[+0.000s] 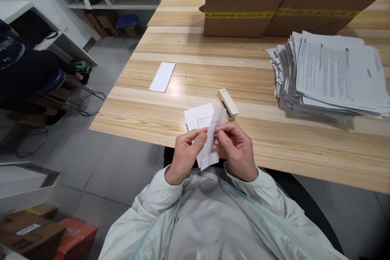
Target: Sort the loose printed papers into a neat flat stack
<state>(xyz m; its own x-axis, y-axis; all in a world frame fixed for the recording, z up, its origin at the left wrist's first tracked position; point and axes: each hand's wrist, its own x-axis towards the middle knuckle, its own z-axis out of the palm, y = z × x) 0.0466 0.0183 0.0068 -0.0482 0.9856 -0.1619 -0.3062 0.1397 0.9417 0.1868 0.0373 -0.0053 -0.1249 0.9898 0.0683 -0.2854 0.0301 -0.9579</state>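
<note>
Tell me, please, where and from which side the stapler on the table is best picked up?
Probably grip the stapler across its long cream body, around the middle, coming from above. It lies flat on the wooden table, angled away from the person, with both long sides free. The right hand is nearer, though both hands hold the paper slips.

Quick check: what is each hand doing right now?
Left hand: closed, pinching the folded paper slip.
Right hand: closed, pinching the same slip.
</note>
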